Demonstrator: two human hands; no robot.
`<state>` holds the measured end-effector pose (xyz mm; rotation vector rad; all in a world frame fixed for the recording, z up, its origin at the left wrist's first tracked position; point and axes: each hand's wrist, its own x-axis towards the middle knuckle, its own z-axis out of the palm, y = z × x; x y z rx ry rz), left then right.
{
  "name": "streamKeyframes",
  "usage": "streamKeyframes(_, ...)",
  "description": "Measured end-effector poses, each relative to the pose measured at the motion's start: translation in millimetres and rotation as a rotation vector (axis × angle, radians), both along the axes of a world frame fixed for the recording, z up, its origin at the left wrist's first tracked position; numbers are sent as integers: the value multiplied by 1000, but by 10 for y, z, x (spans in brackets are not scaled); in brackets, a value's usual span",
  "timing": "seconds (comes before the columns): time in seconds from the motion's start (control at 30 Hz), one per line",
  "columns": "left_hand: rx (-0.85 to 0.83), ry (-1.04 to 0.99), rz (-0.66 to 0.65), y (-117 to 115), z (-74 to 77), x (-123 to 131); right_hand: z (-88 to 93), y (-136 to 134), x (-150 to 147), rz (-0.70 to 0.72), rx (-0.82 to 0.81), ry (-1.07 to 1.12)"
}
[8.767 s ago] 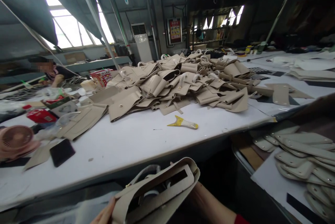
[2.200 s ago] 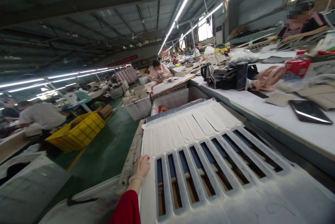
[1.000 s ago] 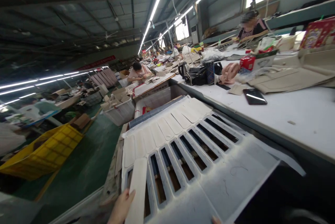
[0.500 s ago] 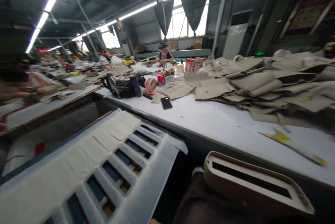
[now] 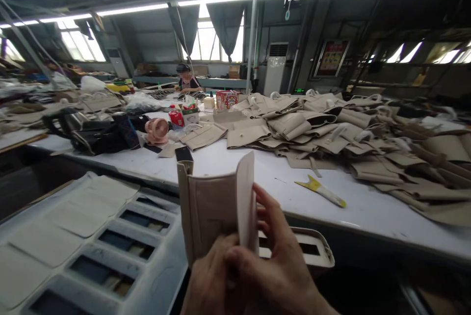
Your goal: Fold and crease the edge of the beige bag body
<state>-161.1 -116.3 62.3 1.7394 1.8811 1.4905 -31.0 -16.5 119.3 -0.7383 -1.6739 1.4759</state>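
A beige leather bag piece (image 5: 213, 202), curved and standing upright, is before me at the table's near edge. My right hand (image 5: 279, 251) grips its right-hand panel, with the fingers behind it and the thumb in front. At the lower middle of the piece is my left hand (image 5: 211, 271), fingers curled against its inside; the fingertips are hidden. Partly behind my right hand lies a beige rounded frame (image 5: 320, 251) with a long dark slot. To the left, flat pale pieces (image 5: 91, 207) lie in a row on a whitish slotted plastic rack (image 5: 162, 256).
A heap of beige bag pieces (image 5: 312, 123) covers the right of the white table (image 5: 257, 168). A yellow-and-white tool (image 5: 322, 191) lies in front of it. Farther left stand a pink fan (image 5: 157, 131) and a black bag (image 5: 91, 133). A person (image 5: 187, 79) sits at the back.
My view has swung right. Both hands and the upright beige bag piece have come into the middle; the slotted frame now shows partly behind my right hand.
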Motion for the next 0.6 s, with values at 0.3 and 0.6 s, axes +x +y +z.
streamKeyframes(0.3, 238, 100, -121, 611, 526, 267, 207, 893, 692, -128, 462, -63)
streamKeyframes(0.6, 1, -112, 113, 832, 289, -184, -113, 1149, 905, -102, 726, -226)
